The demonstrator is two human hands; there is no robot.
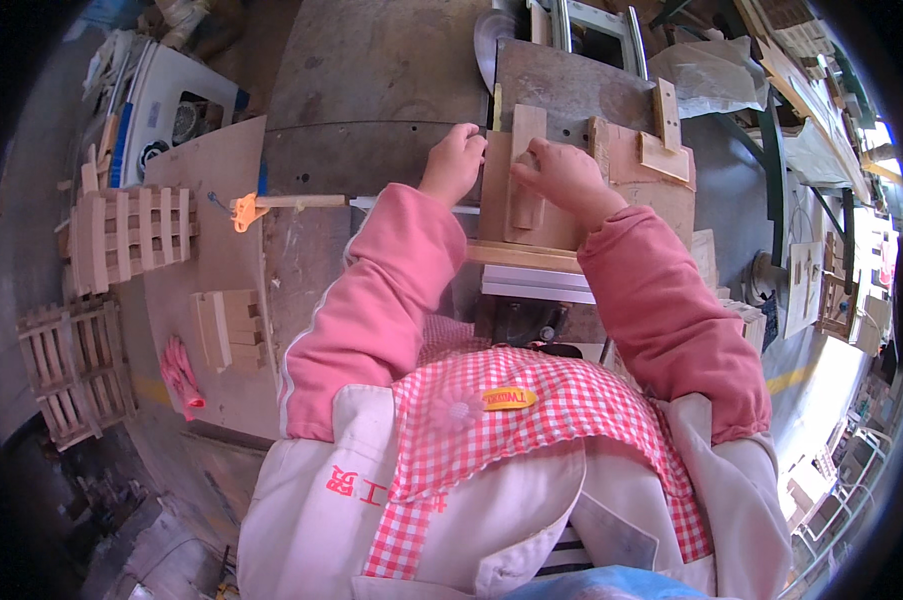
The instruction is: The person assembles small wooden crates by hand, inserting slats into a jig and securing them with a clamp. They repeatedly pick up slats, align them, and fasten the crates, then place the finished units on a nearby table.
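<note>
My left hand (453, 163) is closed, fingers curled, just beside the left edge of a brown board (495, 190). Whatever its fingers may hold is hidden. A flat, narrow wooden strip (524, 213) lies lengthwise on that board. Over the strip's right edge my right hand (563, 178) is closed, its bent fingers and thumb gripping the strip near its middle. The board rests on a metal machine table, with a wooden rail (524, 256) across its near edge.
A round saw blade (489, 48) shows at the far side of the metal table (361, 160). Small wood blocks (665, 158) sit right of my right hand. Leftward are an orange clamp (245, 212), stacked wood pieces (131, 235), pink gloves (179, 372) and a pallet (76, 370).
</note>
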